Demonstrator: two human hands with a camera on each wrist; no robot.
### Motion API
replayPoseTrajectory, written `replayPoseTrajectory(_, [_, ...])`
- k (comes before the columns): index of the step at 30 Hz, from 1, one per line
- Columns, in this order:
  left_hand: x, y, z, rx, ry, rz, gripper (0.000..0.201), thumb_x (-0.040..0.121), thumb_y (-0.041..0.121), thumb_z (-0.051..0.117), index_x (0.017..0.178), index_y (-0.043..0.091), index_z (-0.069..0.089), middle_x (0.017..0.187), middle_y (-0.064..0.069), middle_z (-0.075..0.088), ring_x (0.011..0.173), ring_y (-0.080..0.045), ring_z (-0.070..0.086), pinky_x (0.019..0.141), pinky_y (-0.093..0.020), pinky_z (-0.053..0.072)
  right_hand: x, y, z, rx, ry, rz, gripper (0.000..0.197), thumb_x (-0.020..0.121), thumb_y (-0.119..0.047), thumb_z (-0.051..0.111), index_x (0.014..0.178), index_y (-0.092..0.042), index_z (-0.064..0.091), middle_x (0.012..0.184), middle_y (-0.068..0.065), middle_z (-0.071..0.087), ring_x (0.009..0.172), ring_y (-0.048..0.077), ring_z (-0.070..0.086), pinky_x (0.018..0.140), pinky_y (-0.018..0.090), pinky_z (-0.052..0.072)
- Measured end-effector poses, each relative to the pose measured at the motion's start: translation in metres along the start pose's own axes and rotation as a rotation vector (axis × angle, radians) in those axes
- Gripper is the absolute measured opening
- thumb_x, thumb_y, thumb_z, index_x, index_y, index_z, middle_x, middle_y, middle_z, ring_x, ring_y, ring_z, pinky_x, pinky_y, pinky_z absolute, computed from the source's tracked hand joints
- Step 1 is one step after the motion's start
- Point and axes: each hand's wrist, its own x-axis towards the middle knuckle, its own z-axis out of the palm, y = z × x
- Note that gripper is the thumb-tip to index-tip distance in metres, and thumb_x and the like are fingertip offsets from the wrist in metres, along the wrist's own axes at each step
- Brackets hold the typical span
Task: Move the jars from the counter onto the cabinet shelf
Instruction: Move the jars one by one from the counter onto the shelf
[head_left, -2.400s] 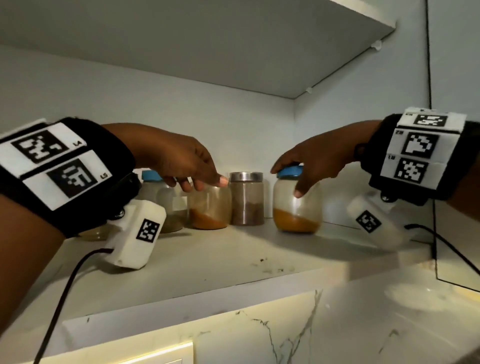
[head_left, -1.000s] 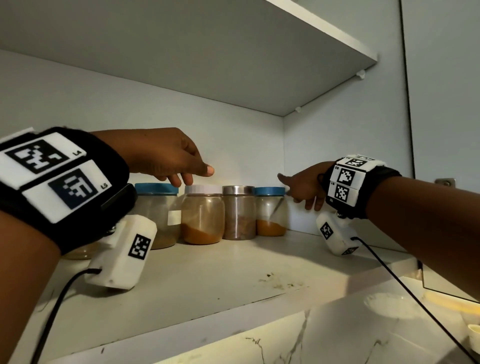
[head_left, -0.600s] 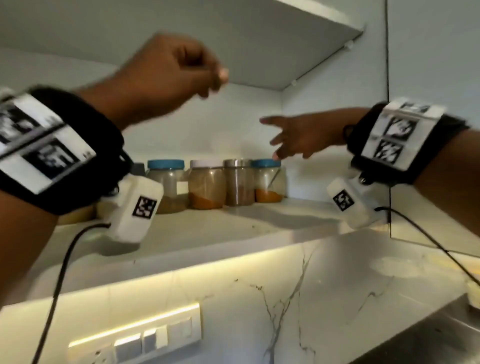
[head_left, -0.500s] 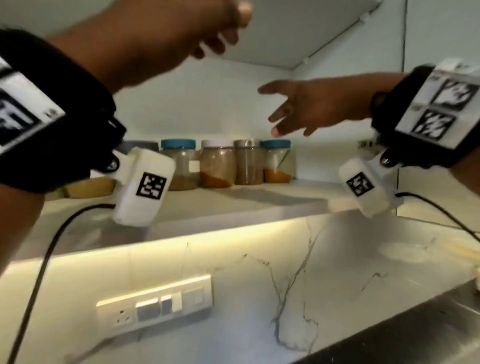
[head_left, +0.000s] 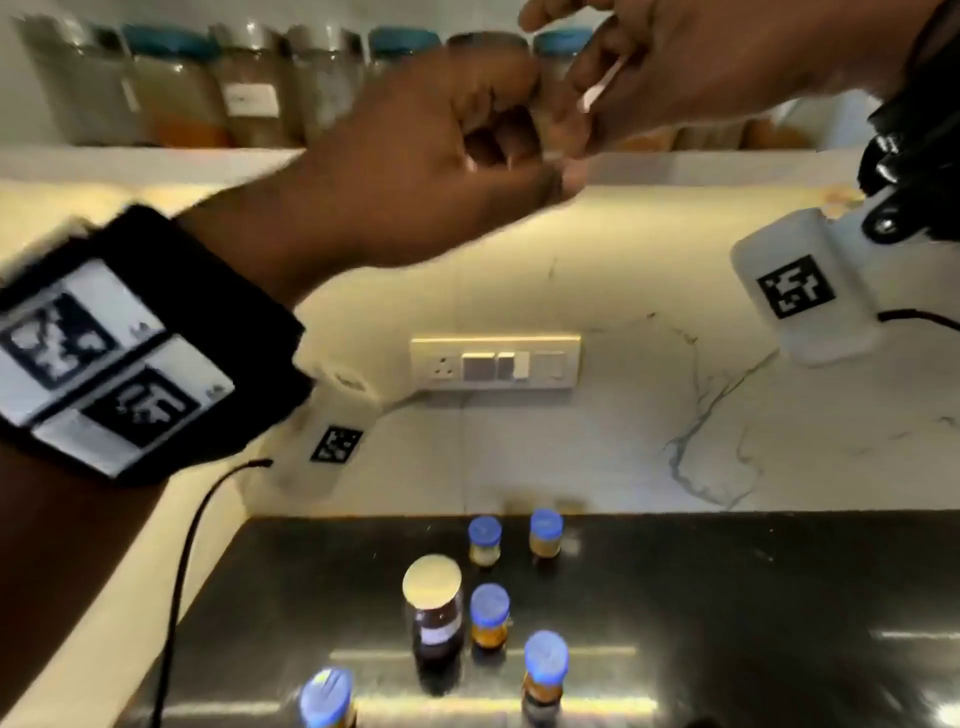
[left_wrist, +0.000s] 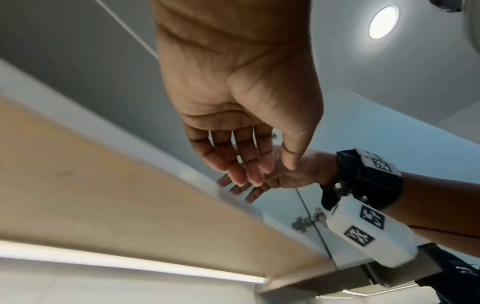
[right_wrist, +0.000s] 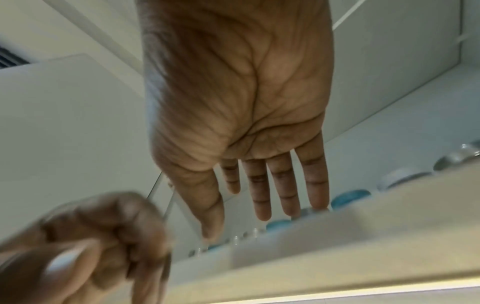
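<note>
Nothing legible is showing up here. The left wristband is carrying square black-and-white marker patterns with tiny characters beside them, too blurred to read. The white labels on a shelf jar and on the dark jar are smearing out, no words coming through.

A home kitchen: a dark counter runs under a marble-veined backsplash with a switch and socket panel, lit by a warm strip beneath the cabinet shelf, where spice jars stand in a row
</note>
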Motion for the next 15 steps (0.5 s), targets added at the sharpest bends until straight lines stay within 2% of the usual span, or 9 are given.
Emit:
replayPoseTrajectory(2, [-0.041,-0.018,0.017,-0.039,-0.061,-0.066,0.017,0.088,0.035,0.063,0.097,0.021,0.069,0.087,0.019,0.062,0.078,0.001,0.059,0.064,-0.004,0.041,0.001,-0.008,0.026,-0.076,-0.017,-0.022,0.059,0.088,-0.032,0.065,0.14,-0.023,0.039,0.122,0.005,0.06,0.104,0.025,0.059,0.092,0.038,0.047])
replayPoseTrajectory(5, [-0.095,-0.054,0.047,-0.047,-0.148,-0.202,0.017,0.086,0.033,0.066,0.093,0.018,0.072,0.083,0.013,0.066,0.08,-0.002,0.06,0.064,-0.006,0.043,0.004,-0.009,0.059,-0.252,0.016,-0.046,0.069,0.088,-0.046,0.06,0.145,-0.021,0.031,0.143,0.012,0.047,0.123,0.036,0.049,0.1,0.044,0.04])
replayPoseTrajectory(8, [-0.15,-0.09,0.083,0.051,-0.309,-0.33,0.018,0.086,0.039,0.062,0.095,0.025,0.069,0.088,0.01,0.067,0.077,-0.005,0.061,0.066,-0.019,0.049,0.007,-0.016,0.087,-0.447,0.143,-0.084,0.071,0.087,-0.053,0.053,0.143,-0.015,0.031,0.134,0.021,0.05,0.117,0.043,0.051,0.097,0.054,0.039])
replayPoseTrajectory(10, [-0.184,-0.108,0.105,0.09,-0.442,-0.476,0.02,0.086,0.04,0.061,0.098,0.026,0.067,0.091,0.009,0.065,0.084,-0.011,0.062,0.074,-0.03,0.051,0.007,-0.023,0.105,-0.473,0.275,-0.06,0.068,0.085,-0.049,0.045,0.139,-0.01,0.033,0.132,0.024,0.049,0.118,0.043,0.048,0.097,0.054,0.034])
replayPoseTrajectory(13, [-0.224,-0.129,0.134,0.127,-0.607,-0.617,0.025,0.088,0.039,0.058,0.104,0.021,0.065,0.101,0.002,0.066,0.092,-0.016,0.061,0.081,-0.031,0.049,0.003,-0.032,0.128,-0.441,0.43,0.041,0.071,0.085,-0.045,0.039,0.146,-0.01,0.026,0.15,0.021,0.031,0.138,0.04,0.029,0.109,0.055,0.021])
replayPoseTrajectory(15, [-0.246,-0.137,0.148,0.135,-0.666,-0.657,0.028,0.089,0.039,0.057,0.106,0.019,0.065,0.104,0.0,0.065,0.095,-0.017,0.06,0.083,-0.033,0.049,-0.002,-0.045,0.143,-0.432,0.453,0.079,0.079,0.085,-0.047,0.039,0.151,-0.01,0.016,0.156,0.023,0.017,0.144,0.042,0.014,0.114,0.058,0.009])
